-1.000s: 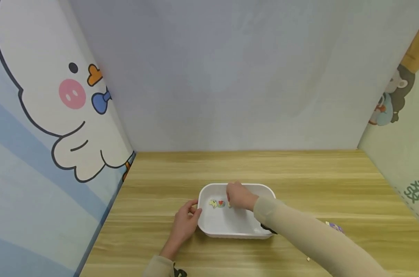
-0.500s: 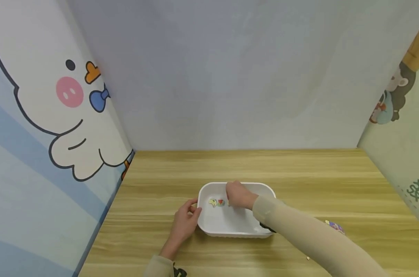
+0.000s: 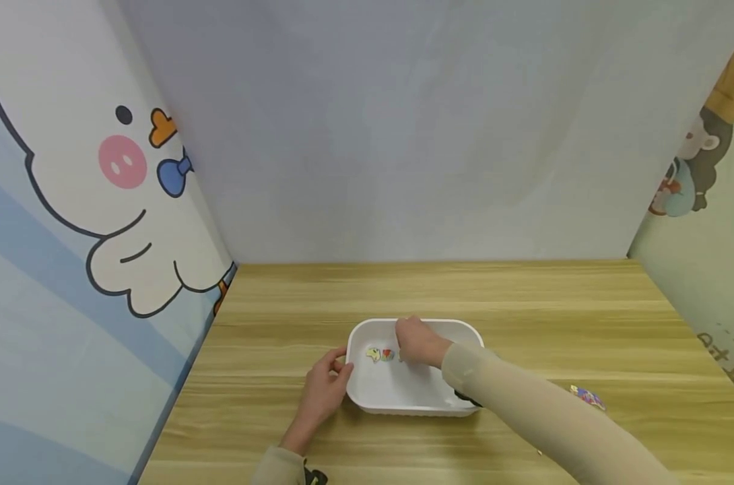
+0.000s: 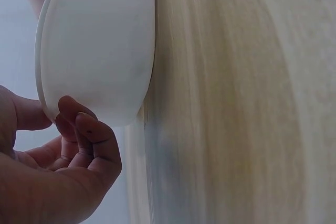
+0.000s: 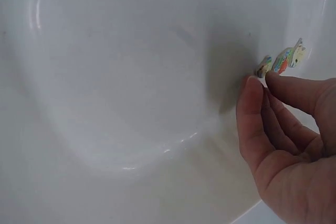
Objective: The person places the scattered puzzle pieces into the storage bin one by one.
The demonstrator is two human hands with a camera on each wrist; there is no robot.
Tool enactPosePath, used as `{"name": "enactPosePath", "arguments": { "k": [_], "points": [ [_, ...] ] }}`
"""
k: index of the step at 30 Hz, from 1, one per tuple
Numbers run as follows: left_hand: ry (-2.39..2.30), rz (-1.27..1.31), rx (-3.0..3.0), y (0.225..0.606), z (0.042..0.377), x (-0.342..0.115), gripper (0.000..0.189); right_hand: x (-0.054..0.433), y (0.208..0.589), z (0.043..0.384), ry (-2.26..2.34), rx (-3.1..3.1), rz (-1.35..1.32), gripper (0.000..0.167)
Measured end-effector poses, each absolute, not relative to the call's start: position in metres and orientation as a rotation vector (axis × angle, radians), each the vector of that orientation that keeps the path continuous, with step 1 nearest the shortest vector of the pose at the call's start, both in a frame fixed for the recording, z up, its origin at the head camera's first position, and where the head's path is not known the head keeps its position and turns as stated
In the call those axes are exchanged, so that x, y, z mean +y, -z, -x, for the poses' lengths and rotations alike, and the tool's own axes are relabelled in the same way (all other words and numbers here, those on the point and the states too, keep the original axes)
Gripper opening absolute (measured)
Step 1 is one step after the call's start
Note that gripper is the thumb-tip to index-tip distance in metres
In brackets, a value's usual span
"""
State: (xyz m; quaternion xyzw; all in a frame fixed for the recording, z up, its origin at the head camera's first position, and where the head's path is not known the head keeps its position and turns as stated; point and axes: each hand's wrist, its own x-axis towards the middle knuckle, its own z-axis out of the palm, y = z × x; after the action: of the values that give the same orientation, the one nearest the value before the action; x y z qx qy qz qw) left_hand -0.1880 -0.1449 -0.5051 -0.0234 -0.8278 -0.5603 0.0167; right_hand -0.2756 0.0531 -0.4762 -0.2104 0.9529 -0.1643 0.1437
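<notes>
A white plastic basin (image 3: 403, 387) sits on the wooden table. My left hand (image 3: 324, 391) grips its left rim, thumb at the edge and curled fingers against the outer wall, as the left wrist view shows. Inside the basin, my right hand (image 3: 420, 342) pinches a small colourful sticker (image 5: 264, 66) between thumb and forefinger, low against the basin's surface. Most of that sticker is hidden by the hand in the head view. Left of it in the basin are a yellow sticker (image 3: 373, 355) and a red and green sticker (image 3: 388, 355).
A purple patterned piece (image 3: 587, 397) lies on the table (image 3: 524, 296) beyond the right forearm. A tiny pale scrap (image 3: 539, 453) is near that sleeve. A white wall (image 3: 403, 168) stands behind, with printed cartoon sheets at both sides.
Both hands and the basin stay nearly in place. The right fingers cover slightly more of the sticker than a second ago. The head view shifts a little.
</notes>
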Motion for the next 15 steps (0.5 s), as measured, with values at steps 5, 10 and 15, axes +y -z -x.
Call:
{"name": "enactPosePath", "arguments": {
  "k": [5, 10, 15],
  "points": [
    [1.737, 0.079, -2.570, 0.507, 0.189, -0.144, 0.032, 0.057, 0.473, 0.276, 0.468, 2.758, 0.638, 0.023],
    [1.737, 0.077, -2.565, 0.509, 0.190, -0.144, 0.031, 0.061, 0.459, 0.275, 0.484, 2.743, 0.615, 0.016],
    [1.709, 0.063, -2.580, 0.510, 0.190, -0.145, 0.031, 0.067, 0.451, 0.279, 0.614, 2.646, 0.524, 0.012]
  ]
}}
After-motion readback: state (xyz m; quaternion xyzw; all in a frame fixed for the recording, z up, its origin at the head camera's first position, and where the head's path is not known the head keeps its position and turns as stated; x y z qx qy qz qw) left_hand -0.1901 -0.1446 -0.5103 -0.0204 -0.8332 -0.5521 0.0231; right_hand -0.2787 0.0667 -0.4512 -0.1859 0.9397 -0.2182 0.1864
